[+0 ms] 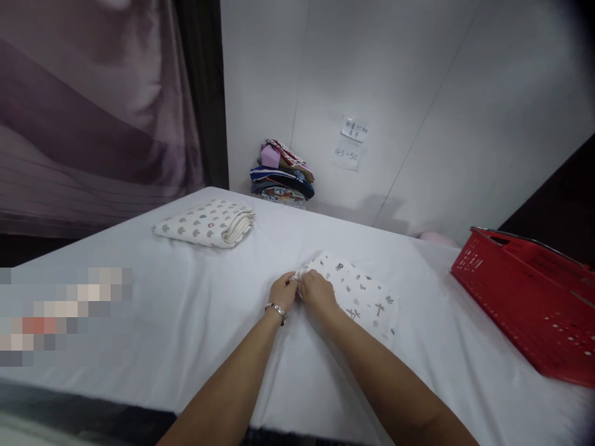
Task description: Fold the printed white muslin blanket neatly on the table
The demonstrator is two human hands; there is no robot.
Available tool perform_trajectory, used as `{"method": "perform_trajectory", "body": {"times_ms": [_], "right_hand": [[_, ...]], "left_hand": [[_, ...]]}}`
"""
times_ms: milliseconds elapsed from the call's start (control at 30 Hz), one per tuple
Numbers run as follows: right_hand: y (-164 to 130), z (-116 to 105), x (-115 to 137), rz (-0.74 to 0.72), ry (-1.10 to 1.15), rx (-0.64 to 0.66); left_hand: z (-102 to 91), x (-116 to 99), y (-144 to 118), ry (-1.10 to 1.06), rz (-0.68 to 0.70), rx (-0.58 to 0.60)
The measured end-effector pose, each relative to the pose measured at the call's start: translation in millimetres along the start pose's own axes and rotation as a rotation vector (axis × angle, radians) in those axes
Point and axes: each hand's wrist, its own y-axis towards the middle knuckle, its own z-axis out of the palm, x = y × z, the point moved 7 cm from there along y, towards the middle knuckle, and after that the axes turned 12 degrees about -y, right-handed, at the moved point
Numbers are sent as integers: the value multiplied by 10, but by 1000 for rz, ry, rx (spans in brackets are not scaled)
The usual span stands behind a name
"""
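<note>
From my head camera, I have both hands together at the near-left edge of a white printed cotton cloth [353,285], which lies flat and folded on the white-covered table [218,347], in front of me and a little right of the middle. My left hand [282,292], with a silver bracelet [277,311] at its wrist, pinches the gathered edge in its fingertips. My right hand [318,291] is curled beside it, gripping the same edge, its fingers bent under. The cloth's print shows small grey palm trees and leaves, spreading to the right beyond my right forearm. Farther back on the left lies another folded cloth [199,223] with grey motifs, its layers showing at the right end. A red plastic basket [525,291] stands at the right, and a stack of folded fabrics [282,176] sits beyond the table's far edge, near the wall [409,74]
</note>
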Motion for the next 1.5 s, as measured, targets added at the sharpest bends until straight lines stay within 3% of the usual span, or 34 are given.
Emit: {"method": "perform_trajectory", "body": {"times_ms": [267,467,800,933,1267,1367,1500], "right_hand": [[-52,2,-40,23,83,-33],[-61,62,78,-11,25,-21],[-490,144,171,-98,60,-66],[-835,110,-23,-82,59,-61],[-2009,-46,-923,88,-80,-156],[-2161,7,-1009,118,-68,-182],[-2077,39,-1108,149,-30,-223]], "left_hand": [[1,-21,-5,-9,-4,2],[10,14,3,-103,-73,43],[-66,-82,10,254,-12,8],[-77,-146,3,402,14,5],[-92,-160,27,526,11,14],[-87,-157,51,529,24,27],[-106,-200,42,543,16,34]]}}
